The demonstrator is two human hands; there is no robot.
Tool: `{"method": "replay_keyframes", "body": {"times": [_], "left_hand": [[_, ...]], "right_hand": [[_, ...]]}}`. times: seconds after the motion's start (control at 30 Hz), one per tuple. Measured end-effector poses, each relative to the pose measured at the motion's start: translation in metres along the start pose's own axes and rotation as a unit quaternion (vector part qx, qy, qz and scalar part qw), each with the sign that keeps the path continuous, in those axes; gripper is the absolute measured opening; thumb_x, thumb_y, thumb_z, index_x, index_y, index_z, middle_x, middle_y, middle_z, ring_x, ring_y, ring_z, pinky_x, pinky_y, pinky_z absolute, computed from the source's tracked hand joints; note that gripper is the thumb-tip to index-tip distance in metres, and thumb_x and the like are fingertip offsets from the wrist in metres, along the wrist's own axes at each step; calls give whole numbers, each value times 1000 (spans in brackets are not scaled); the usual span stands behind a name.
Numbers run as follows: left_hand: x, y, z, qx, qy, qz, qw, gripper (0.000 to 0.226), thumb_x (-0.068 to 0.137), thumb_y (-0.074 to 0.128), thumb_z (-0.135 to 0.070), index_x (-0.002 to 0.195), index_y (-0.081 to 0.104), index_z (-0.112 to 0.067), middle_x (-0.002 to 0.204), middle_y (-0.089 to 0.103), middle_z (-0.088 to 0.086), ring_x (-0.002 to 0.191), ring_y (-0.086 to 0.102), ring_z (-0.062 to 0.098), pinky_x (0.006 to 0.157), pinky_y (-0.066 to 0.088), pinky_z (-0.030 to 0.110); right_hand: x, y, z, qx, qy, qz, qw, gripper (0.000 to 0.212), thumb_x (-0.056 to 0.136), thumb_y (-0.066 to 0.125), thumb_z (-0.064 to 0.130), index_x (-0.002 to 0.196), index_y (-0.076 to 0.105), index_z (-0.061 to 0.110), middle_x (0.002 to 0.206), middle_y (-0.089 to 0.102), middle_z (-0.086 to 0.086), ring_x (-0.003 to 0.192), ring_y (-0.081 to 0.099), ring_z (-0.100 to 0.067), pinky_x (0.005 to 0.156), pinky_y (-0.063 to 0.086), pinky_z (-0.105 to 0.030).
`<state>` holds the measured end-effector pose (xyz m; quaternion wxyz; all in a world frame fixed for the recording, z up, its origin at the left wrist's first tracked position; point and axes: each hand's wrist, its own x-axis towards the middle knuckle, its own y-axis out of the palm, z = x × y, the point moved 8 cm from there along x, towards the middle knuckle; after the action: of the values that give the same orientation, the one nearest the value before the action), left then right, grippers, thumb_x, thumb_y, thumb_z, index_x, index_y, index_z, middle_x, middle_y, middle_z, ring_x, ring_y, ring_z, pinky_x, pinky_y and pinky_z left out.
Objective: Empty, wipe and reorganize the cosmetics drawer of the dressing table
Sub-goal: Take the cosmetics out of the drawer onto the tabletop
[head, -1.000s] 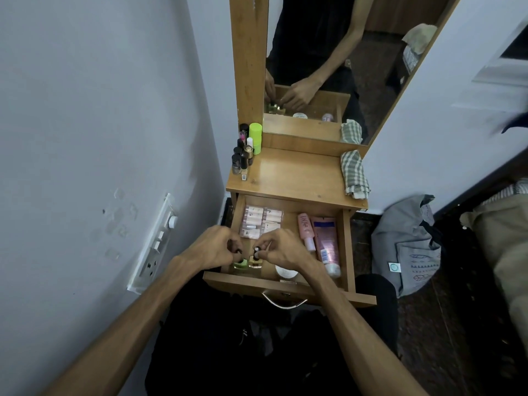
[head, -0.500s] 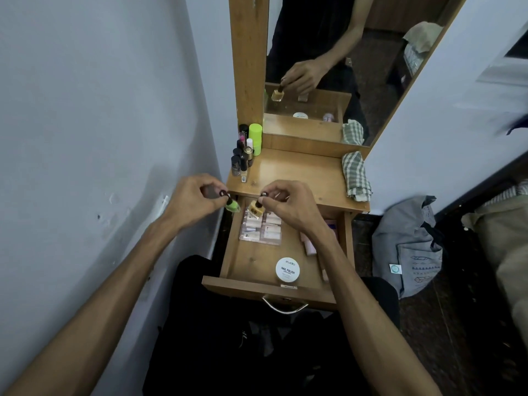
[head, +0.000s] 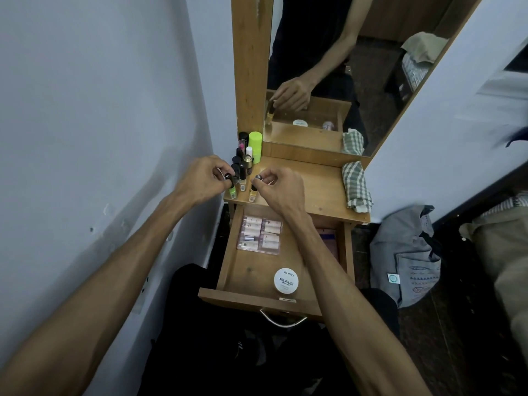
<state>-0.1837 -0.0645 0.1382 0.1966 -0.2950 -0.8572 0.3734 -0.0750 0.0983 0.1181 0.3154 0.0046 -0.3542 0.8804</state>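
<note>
The wooden drawer [head: 228, 261] of the dressing table stands pulled open below the tabletop [head: 314, 190]. Inside lie a clear pack of small pink tubes [head: 261, 234], a white round nail polish tin [head: 286, 279] and a pink item [head: 328, 235] mostly hidden by my right arm. My left hand [head: 200, 181] pinches the black cap of a green nail polish bottle [head: 232, 192] at the tabletop's front left corner. My right hand [head: 281, 188] pinches the cap of a yellow nail polish bottle [head: 253, 192] just to the right of it. Both bottles stand upright on the tabletop.
Several small bottles and a lime green container [head: 255, 145] are clustered at the tabletop's back left. A checked cloth [head: 357, 187] lies on its right edge. A mirror [head: 343, 67] rises behind. A wall runs close on the left. A grey bag [head: 405, 252] sits on the floor at right.
Both hands lifted the two nail polish bottles out of the drawer's front left, carried them up and away, and now hold them set on the tabletop's front left corner.
</note>
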Motion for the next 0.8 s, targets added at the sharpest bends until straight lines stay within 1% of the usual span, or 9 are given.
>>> {"method": "replay_keyframes", "body": {"times": [0.1,0.23,0.3,0.37,0.47,0.57,0.7,0.8], "left_hand": [[3,4,1,-1,-3,-1,1000,22,79,79,-6,99,80,-16,92,66,-4,78,64,8,72,59,30],[7,5,0,-4,3,-9,1000,22,81,77,-4,100,79,-14,96,66,-2,76,61,3,68,53,19],[8,6,0,-6,6,-13,1000,23,81,77,-3,101,79,-13,99,67,0,77,60,2,70,54,21],[8,7,0,-10,7,-15,1000,23,82,77,-2,103,78,-13,101,66,1,78,59,2,71,54,22],[8,9,-2,-15,12,-22,1000,25,83,76,0,105,78,-11,102,65,1,77,58,1,68,50,16],[7,9,-2,-18,16,-30,999,25,82,75,2,105,78,-10,101,63,0,76,58,0,66,47,11],[6,8,-2,-20,23,-42,999,25,82,75,3,105,78,-8,100,64,0,76,58,3,66,49,13],[6,8,-2,-20,29,-46,998,26,83,75,3,106,77,-8,103,65,3,78,59,5,68,52,17]], "right_hand": [[2,4,-3,-4,8,-6,1000,24,78,73,48,81,77,25,69,72,14,65,67,1,66,62,-33],[6,4,-1,-6,8,-14,1000,17,82,75,42,85,77,25,70,68,16,66,64,3,67,61,-30],[10,5,0,-10,7,-16,1000,14,83,75,39,85,77,25,70,67,17,66,63,4,68,61,-29],[13,7,1,-13,3,-14,1000,16,83,76,39,87,78,23,73,70,15,67,64,2,68,61,-30],[16,11,3,-19,2,-10,1000,20,85,76,38,92,80,20,78,74,11,68,66,0,67,61,-28],[18,14,1,-17,2,-11,1000,21,84,77,39,93,79,20,78,74,11,69,66,1,67,61,-29],[19,15,1,-15,3,-3,1000,25,84,79,38,99,79,18,79,75,9,70,67,-3,68,60,-29],[19,18,2,-15,1,15,1000,30,83,81,35,106,79,16,83,76,7,73,69,-5,70,60,-30]]}}
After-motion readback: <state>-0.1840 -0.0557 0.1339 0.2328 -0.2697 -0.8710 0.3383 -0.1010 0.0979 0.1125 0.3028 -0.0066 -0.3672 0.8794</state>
